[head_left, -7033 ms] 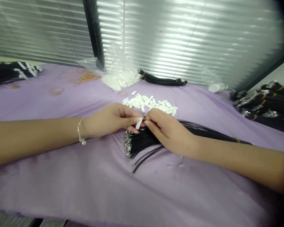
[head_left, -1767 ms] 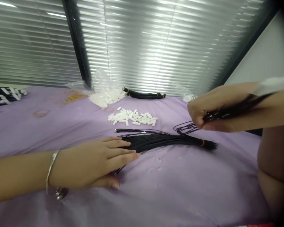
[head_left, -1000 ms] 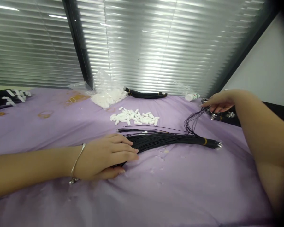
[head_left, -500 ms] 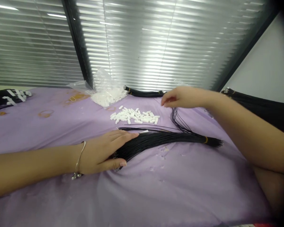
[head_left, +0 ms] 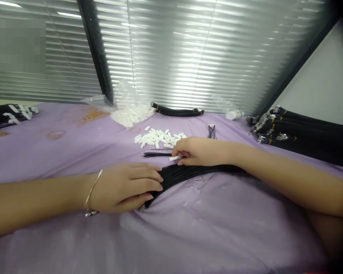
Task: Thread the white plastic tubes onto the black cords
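My left hand (head_left: pixel 125 187) lies on the near end of a bundle of thin black cords (head_left: pixel 185 172) on the purple cloth (head_left: pixel 188 228), fingers curled over the cord ends. My right hand (head_left: pixel 198 151) rests across the bundle further along, its fingertips pinched on a small white tube (head_left: pixel 175 157). A few separate black cords (head_left: pixel 156 154) lie just left of that tube. A loose heap of white tubes (head_left: pixel 158 137) sits right behind my right hand.
A clear plastic bag of white tubes (head_left: pixel 131 110) and a tied black cord bundle (head_left: pixel 177 112) lie by the blinds. Stacked cord bundles with metal ends (head_left: pixel 303 133) fill the right side. More finished cords (head_left: pixel 8 114) lie far left. A small looped cord (head_left: pixel 212 131) and a small bottle (head_left: pixel 234 114) lie behind.
My right hand came back from the pile at the right, dropped the looped cords behind, and now pinches a white tube beside the bundle. My left hand curled its fingers on the cord ends.
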